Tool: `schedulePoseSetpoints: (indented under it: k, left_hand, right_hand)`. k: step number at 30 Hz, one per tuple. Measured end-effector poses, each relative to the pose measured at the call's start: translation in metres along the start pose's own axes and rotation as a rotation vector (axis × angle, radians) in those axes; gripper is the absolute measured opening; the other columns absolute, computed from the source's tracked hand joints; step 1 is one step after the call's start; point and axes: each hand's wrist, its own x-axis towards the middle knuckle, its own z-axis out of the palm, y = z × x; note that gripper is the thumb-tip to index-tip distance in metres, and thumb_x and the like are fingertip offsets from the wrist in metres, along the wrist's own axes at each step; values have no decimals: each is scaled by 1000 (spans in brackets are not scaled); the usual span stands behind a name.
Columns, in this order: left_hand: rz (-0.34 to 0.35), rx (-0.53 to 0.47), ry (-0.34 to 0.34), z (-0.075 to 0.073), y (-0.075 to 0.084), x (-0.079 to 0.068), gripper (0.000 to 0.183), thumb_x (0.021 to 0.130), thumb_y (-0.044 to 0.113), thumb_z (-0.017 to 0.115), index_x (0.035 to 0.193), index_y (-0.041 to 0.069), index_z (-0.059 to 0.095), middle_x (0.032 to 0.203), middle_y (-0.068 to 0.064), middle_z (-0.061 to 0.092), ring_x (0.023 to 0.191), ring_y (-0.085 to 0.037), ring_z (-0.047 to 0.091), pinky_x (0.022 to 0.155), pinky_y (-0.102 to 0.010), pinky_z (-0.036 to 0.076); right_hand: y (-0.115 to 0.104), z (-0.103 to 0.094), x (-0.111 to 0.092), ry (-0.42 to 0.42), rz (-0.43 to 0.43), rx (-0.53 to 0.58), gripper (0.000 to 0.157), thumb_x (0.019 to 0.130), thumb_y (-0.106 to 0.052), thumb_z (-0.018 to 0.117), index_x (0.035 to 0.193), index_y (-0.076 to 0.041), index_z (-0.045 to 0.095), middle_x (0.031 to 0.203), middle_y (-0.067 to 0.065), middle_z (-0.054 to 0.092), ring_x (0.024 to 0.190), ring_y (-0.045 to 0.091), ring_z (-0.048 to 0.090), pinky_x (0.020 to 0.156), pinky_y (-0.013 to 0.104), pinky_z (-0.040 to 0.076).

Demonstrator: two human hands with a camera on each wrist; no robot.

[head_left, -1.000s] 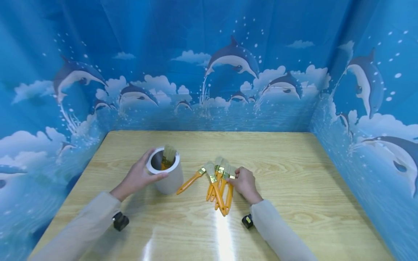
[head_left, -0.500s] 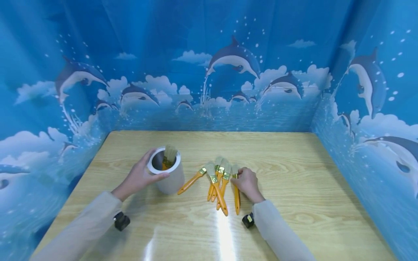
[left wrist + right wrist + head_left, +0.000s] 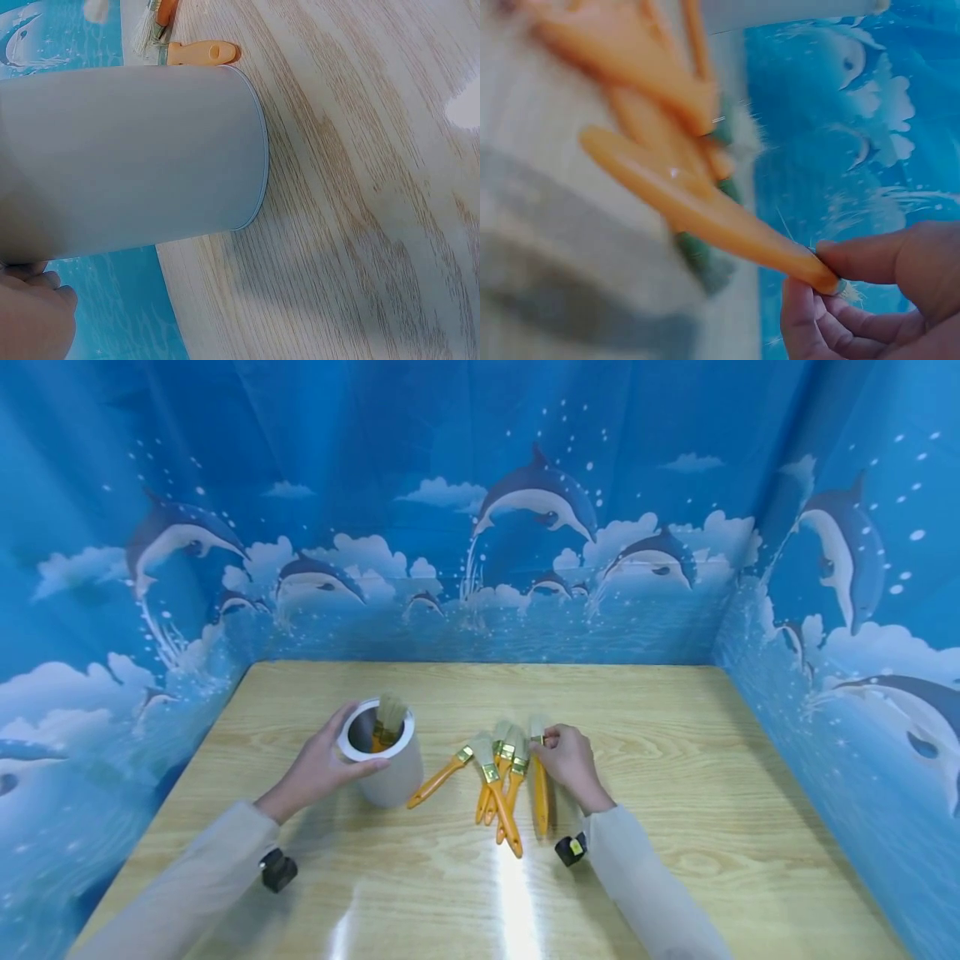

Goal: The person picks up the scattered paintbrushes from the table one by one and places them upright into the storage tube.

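My left hand (image 3: 318, 770) grips a white cylindrical container (image 3: 392, 777) near its rim, thumb on the front and fingers round the far side. Inside the container, brushes (image 3: 389, 718) lean with their pale bristles up past the rim. My right hand (image 3: 570, 762) pinches one paintbrush (image 3: 705, 214) by the metal band and upper handle, its orange handle pointing down toward the table. Left of that brush lies a pile of paintbrushes (image 3: 501, 793) with orange handles, gold bands and pale bristles. A single paintbrush (image 3: 438, 778) lies between the pile and the container.
Everything stands on a wood-grain table (image 3: 675, 827). A blue dolphin-print curtain (image 3: 480, 527) rises along the back and both sides. A wrist camera (image 3: 278, 869) hangs by the left sleeve, another camera (image 3: 571, 849) by the right.
My right hand has drawn one paintbrush to the right out of the pile and raised it, moving it slightly farther from me. The left hand and container have stayed in place.
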Motion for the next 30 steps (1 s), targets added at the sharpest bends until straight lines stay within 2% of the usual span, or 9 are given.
schedulePoseSetpoints:
  k: [11,17,26,30]
  left_hand:
    - [-9,4,2,-2,2,-2,110,76,50,77,154,7,13,150,-28,29,132,-47,35,100,-63,37]
    - [-13,16,-2,-2,2,-1,110,76,51,77,154,7,13,150,-28,28,132,-47,35,100,-64,36]
    - [-1,22,-19,-1,1,0,112,74,55,76,154,9,13,152,-25,28,133,-46,34,101,-64,36]
    - [-10,25,-19,-1,1,1,113,74,56,76,154,9,13,152,-25,28,133,-46,34,101,-64,36]
  right_hand:
    - [-65,-8,-1,54,-163,89,34,90,-23,64,116,-1,64,96,10,66,84,22,65,72,37,55]
    - [-98,-7,-4,87,-263,143,29,90,-21,66,112,-3,65,94,7,67,83,18,66,73,34,56]
    - [-129,-2,-10,103,-364,261,25,90,-21,67,108,-4,66,94,6,68,82,17,65,72,31,56]
    - [-140,4,-11,103,-404,347,24,89,-19,68,106,-3,67,94,7,69,83,17,66,74,29,56]
